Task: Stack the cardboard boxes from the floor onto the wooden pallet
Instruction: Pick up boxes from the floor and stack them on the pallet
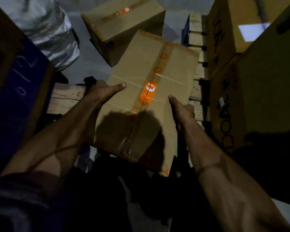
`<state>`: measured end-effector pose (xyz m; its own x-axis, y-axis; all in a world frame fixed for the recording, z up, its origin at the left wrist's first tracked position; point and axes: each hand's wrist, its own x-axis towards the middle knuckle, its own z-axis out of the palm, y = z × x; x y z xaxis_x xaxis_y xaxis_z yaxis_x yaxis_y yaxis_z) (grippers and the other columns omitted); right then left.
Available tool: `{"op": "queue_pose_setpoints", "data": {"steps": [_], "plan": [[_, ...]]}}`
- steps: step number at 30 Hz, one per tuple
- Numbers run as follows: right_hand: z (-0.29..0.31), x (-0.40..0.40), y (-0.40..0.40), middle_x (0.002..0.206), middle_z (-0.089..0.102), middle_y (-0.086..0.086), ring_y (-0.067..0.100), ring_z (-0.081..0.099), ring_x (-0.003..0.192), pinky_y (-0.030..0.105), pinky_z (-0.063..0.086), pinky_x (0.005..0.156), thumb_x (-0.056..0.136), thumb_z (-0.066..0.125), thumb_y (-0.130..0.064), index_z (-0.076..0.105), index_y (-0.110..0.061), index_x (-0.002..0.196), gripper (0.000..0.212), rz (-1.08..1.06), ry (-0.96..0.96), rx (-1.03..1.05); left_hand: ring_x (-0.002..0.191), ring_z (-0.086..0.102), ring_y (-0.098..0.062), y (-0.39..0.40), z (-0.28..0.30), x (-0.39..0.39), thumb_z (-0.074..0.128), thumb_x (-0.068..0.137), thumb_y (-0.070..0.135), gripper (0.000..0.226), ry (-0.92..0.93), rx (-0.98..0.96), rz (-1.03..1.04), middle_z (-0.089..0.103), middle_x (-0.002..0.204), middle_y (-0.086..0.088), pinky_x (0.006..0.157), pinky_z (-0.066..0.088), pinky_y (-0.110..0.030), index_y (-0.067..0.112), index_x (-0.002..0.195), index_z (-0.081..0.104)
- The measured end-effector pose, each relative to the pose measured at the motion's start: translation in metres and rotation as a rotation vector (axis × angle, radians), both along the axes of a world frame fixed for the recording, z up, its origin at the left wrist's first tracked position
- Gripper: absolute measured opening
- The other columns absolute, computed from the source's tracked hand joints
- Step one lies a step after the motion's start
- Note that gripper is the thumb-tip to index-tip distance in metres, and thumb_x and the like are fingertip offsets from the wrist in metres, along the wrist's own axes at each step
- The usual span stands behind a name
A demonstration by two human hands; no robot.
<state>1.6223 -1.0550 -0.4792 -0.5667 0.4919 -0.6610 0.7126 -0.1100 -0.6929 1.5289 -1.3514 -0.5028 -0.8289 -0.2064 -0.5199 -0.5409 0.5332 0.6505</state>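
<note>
Carry step: left hand (101,91) & right hand (182,108) clamp the taped cardboard box (146,97) mid-frame by its sides (thumbs on top), held above the wooden pallet (197,91); next, prob. lower it onto bare slats.

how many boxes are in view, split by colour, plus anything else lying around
Plain brown boxes with orange-printed tape: 2, the held box gripped by the left hand and right hand, and one on the floor
Yellowish boxes with black writing: 2
Dark blue box: 1
Silver wrapped bundle: 1
Wooden pallet: 1
Total: 7
</note>
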Motion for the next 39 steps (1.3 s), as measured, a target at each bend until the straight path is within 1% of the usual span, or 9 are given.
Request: {"op": "queue_pose_setpoints", "data": {"steps": [4,9,15,19,25,27,32,35,39], "plan": [[0.117,0.026,0.004,0.129,0.060,0.010,0.034,0.057,0.117,0.044,0.049,0.102,0.072,0.075,-0.066,0.053,-0.011,0.133,0.085,0.051,-0.048,0.095,0.117,0.063,-0.031,0.020,0.131,0.045,0.071,0.036,0.095,0.129,0.019,-0.014,0.030,0.064,0.134,-0.008,0.102,0.052,-0.047,0.014,0.136,0.060],[0.254,0.061,0.022,0.127,0.063,0.008,0.034,0.060,0.116,0.042,0.050,0.100,0.073,0.074,-0.066,0.058,-0.013,0.131,0.080,0.100,-0.018,0.144,0.114,0.064,-0.029,0.039,0.274,0.095,0.069,0.035,0.096,0.125,0.034,-0.008,0.074,0.066,0.128,-0.005,0.100,0.053,-0.047,0.015,0.130,0.062],[0.371,0.102,0.046,0.126,0.066,0.005,0.031,0.064,0.113,0.045,0.052,0.100,0.056,0.070,-0.078,0.059,-0.016,0.133,0.099,0.094,0.030,0.189,0.089,0.065,-0.026,0.072,0.406,0.144,0.072,0.057,0.085,0.076,0.093,-0.023,0.072,0.069,0.095,-0.002,0.089,0.056,-0.043,0.018,0.094,0.069],[0.411,0.131,0.059,0.115,0.071,0.000,0.026,0.068,0.102,0.042,0.055,0.096,0.046,0.073,-0.082,0.066,-0.018,0.123,0.100,0.028,0.110,0.182,0.076,0.063,-0.018,0.085,0.449,0.167,0.070,0.074,0.074,0.055,0.191,-0.061,-0.004,0.065,0.079,0.006,0.066,0.048,-0.030,0.019,0.079,0.064],[0.450,0.187,0.078,0.121,0.069,0.000,0.026,0.065,0.108,0.042,0.053,0.099,0.051,0.072,-0.083,0.063,-0.018,0.129,0.102,-0.079,0.181,0.269,0.094,0.069,-0.033,0.106,0.491,0.196,0.060,0.047,0.098,0.098,0.255,-0.044,-0.063,0.074,0.102,-0.006,0.091,0.056,-0.048,0.017,0.102,0.072],[0.457,0.208,0.085,0.114,0.073,-0.003,0.024,0.069,0.104,0.043,0.055,0.097,0.041,0.073,-0.089,0.067,-0.020,0.124,0.108,-0.129,0.224,0.257,0.096,0.069,-0.030,0.114,0.502,0.205,0.061,0.048,0.095,0.095,0.296,-0.027,-0.114,0.075,0.104,-0.002,0.093,0.056,-0.046,0.020,0.105,0.074],[0.479,0.275,0.103,0.102,0.074,-0.008,0.021,0.070,0.096,0.041,0.057,0.091,0.054,0.073,-0.079,0.070,-0.023,0.106,0.077,-0.264,0.243,0.285,0.088,0.072,-0.023,0.149,0.526,0.228,0.066,0.048,0.091,0.086,0.332,0.039,-0.252,0.076,0.093,0.004,0.089,0.059,-0.046,0.021,0.098,0.077],[0.491,0.308,0.121,0.104,0.074,-0.007,0.021,0.070,0.097,0.044,0.057,0.091,0.050,0.074,-0.081,0.070,-0.023,0.110,0.083,-0.332,0.285,0.288,0.088,0.072,-0.019,0.178,0.538,0.243,0.070,0.055,0.085,0.079,0.349,0.085,-0.338,0.076,0.094,0.007,0.089,0.058,-0.040,0.023,0.103,0.077],[0.507,0.348,0.156,0.108,0.072,-0.005,0.022,0.067,0.099,0.039,0.056,0.089,0.056,0.068,-0.077,0.067,-0.025,0.111,0.075,-0.387,0.279,0.344,0.093,0.072,-0.025,0.227,0.551,0.263,0.063,0.048,0.097,0.095,0.408,0.116,-0.443,0.076,0.099,0.002,0.090,0.058,-0.044,0.022,0.105,0.076]]}}
